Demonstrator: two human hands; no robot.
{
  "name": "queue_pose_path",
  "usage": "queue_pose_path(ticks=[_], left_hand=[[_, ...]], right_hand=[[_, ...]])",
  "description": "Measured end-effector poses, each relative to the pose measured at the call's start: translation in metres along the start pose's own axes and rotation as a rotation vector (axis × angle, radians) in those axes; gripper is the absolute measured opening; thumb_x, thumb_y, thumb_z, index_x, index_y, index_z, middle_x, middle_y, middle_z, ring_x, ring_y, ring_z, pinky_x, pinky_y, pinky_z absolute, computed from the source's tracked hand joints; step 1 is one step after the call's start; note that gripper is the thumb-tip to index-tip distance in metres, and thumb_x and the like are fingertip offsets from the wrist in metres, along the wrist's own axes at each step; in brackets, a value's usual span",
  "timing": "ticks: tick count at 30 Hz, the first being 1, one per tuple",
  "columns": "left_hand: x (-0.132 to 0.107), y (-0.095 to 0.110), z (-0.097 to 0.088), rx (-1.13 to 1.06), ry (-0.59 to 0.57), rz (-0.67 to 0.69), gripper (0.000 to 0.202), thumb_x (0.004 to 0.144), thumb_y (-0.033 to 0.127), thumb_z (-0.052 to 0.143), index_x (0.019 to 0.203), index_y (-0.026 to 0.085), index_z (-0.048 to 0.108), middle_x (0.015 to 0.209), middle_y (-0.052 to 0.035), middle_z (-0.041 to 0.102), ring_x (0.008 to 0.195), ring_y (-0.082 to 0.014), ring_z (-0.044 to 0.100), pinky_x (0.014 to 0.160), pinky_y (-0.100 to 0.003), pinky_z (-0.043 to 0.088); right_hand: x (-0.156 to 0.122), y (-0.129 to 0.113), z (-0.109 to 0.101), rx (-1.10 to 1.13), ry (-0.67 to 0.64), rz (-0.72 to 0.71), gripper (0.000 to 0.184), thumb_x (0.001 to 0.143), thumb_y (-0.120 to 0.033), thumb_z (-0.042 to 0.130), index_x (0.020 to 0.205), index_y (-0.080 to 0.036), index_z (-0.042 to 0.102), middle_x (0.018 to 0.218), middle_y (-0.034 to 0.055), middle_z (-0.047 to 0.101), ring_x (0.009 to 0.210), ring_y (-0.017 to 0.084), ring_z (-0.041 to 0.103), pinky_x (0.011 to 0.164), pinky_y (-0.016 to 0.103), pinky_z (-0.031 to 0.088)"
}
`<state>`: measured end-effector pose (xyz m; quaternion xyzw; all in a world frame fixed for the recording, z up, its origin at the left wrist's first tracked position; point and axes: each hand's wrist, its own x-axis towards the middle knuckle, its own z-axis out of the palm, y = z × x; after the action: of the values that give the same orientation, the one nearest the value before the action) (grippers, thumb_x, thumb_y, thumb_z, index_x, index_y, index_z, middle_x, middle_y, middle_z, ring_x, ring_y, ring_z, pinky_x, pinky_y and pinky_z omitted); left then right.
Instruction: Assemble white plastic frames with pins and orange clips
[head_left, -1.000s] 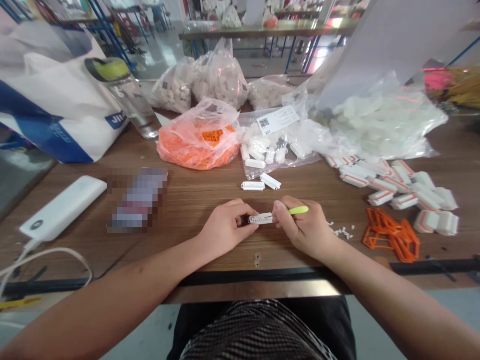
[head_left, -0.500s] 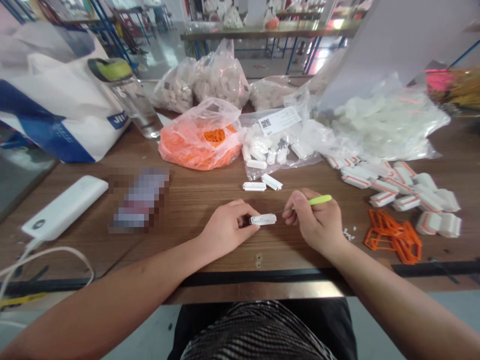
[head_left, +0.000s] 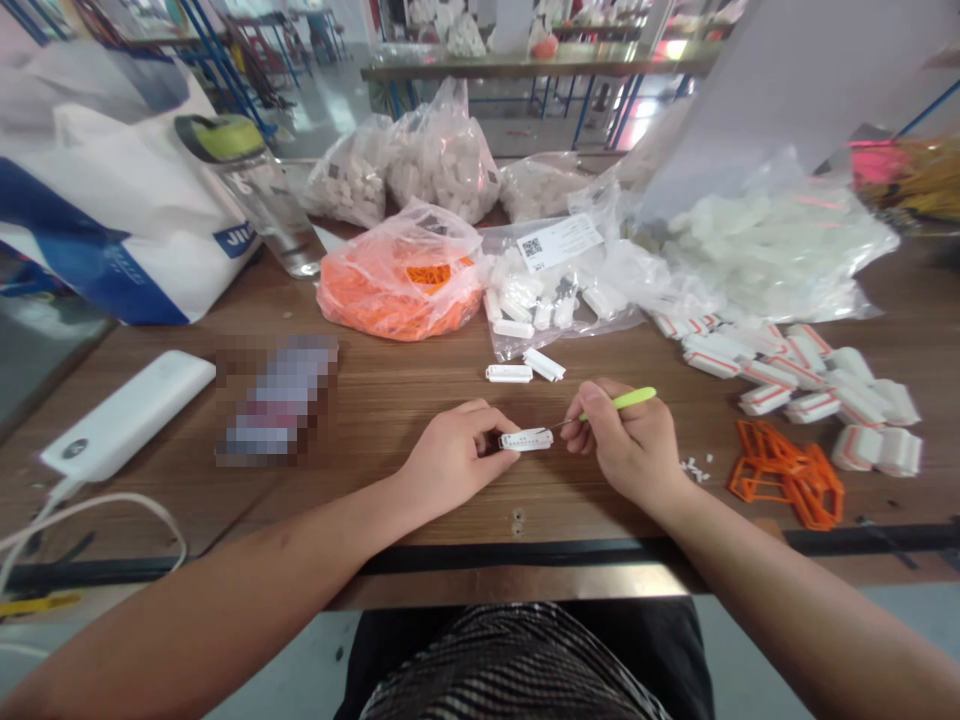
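Observation:
My left hand (head_left: 454,455) pinches a small white plastic bar (head_left: 526,439) just above the wooden table (head_left: 390,400). My right hand (head_left: 628,440) grips a thin tool with a green handle (head_left: 626,400); its fine metal tip reaches the bar's right end. Two more white bars (head_left: 525,368) lie just beyond my hands.
An orange-filled bag (head_left: 397,280) and an open clear bag of white bars (head_left: 555,285) lie behind. Assembled white pieces (head_left: 787,375) and orange frames (head_left: 787,480) are at the right. A white power bank (head_left: 124,410) with its cable, a blurred object and a glass jar (head_left: 262,200) are at the left.
My right hand drew away to the right from the bar, then came back a little, so the tool's tip now meets the bar's end. My left hand stayed put.

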<state>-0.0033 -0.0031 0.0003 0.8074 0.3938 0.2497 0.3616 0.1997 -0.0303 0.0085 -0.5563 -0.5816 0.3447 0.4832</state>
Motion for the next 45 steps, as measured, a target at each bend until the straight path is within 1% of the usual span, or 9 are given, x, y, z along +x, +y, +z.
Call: queue_pose_path(ticks=[9,16,20,23,25,29,32,38,45], left_hand=[[0.0002,0.0009,-0.0005,0.004,0.002,0.003,0.015,0.078,0.016,0.069,0.092,0.021,0.072,0.072,0.0029,0.055,0.06,-0.0095,0.048,0.06,-0.023,0.04],[0.0,0.0007,0.0001,-0.001,0.002,0.008,0.014,0.078,0.015,0.069,0.091,0.021,0.071,0.071,0.0034,0.054,0.059,-0.009,0.048,0.06,-0.023,0.039],[0.0002,-0.0002,0.0007,-0.009,0.009,0.004,0.014,0.078,0.015,0.069,0.091,0.021,0.071,0.071,0.0035,0.055,0.059,-0.0089,0.047,0.059,-0.023,0.039],[0.0002,-0.0002,0.0012,-0.019,0.016,-0.012,0.014,0.078,0.015,0.069,0.091,0.021,0.071,0.071,0.0033,0.055,0.058,-0.0089,0.047,0.059,-0.023,0.039],[0.0003,0.0,0.0012,-0.02,0.014,-0.02,0.014,0.077,0.015,0.069,0.09,0.021,0.071,0.072,0.0032,0.056,0.058,-0.0089,0.047,0.059,-0.023,0.039],[0.0008,0.0004,0.0005,-0.015,0.001,-0.027,0.015,0.077,0.016,0.069,0.091,0.021,0.072,0.072,0.0034,0.055,0.058,-0.0088,0.048,0.059,-0.023,0.039],[0.0012,0.0008,-0.0002,-0.008,0.003,-0.033,0.014,0.077,0.016,0.069,0.09,0.021,0.072,0.07,0.0038,0.054,0.058,-0.0088,0.048,0.059,-0.023,0.04],[0.0014,0.0004,0.0004,-0.007,-0.004,-0.027,0.015,0.078,0.016,0.069,0.092,0.022,0.072,0.07,0.004,0.053,0.058,-0.0087,0.048,0.06,-0.024,0.04],[0.0007,0.0003,0.0003,-0.001,0.003,-0.025,0.015,0.077,0.015,0.069,0.091,0.022,0.072,0.07,0.004,0.053,0.058,-0.0089,0.047,0.059,-0.023,0.039]], right_hand=[[0.0002,0.001,0.0002,-0.014,0.026,0.001,0.04,0.095,-0.041,0.044,0.066,-0.017,0.058,0.053,0.0009,0.062,0.041,0.009,0.058,0.039,0.019,0.045],[0.0009,0.0014,-0.0018,-0.083,-0.028,-0.017,0.04,0.096,-0.04,0.042,0.067,-0.018,0.058,0.054,0.0001,0.061,0.042,0.009,0.058,0.041,0.02,0.045],[-0.0002,-0.0029,-0.0013,-0.211,-0.086,-0.107,0.038,0.097,-0.036,0.043,0.067,-0.018,0.058,0.056,0.0003,0.062,0.047,0.01,0.059,0.047,0.022,0.046],[-0.0026,-0.0047,0.0,-0.288,-0.092,-0.177,0.036,0.096,-0.034,0.046,0.065,-0.019,0.057,0.057,0.0004,0.061,0.049,0.01,0.059,0.05,0.024,0.046],[-0.0042,-0.0041,0.0004,-0.27,-0.075,-0.192,0.036,0.096,-0.032,0.045,0.065,-0.019,0.057,0.057,0.0003,0.061,0.049,0.01,0.059,0.05,0.023,0.047],[-0.005,-0.0024,-0.0016,-0.138,-0.009,-0.173,0.036,0.097,-0.031,0.043,0.067,-0.018,0.058,0.057,-0.0001,0.061,0.047,0.009,0.059,0.046,0.021,0.047],[-0.0042,-0.0019,-0.0034,-0.076,-0.008,-0.142,0.036,0.097,-0.032,0.044,0.067,-0.017,0.058,0.058,-0.0002,0.061,0.045,0.008,0.059,0.042,0.019,0.046],[-0.0042,-0.0013,-0.0011,-0.053,-0.032,-0.108,0.036,0.096,-0.032,0.044,0.067,-0.017,0.058,0.055,-0.0006,0.061,0.044,0.008,0.058,0.041,0.018,0.045],[-0.0035,-0.001,-0.001,-0.035,-0.006,-0.088,0.037,0.096,-0.033,0.044,0.066,-0.017,0.058,0.056,-0.0003,0.061,0.043,0.008,0.058,0.04,0.019,0.046]])
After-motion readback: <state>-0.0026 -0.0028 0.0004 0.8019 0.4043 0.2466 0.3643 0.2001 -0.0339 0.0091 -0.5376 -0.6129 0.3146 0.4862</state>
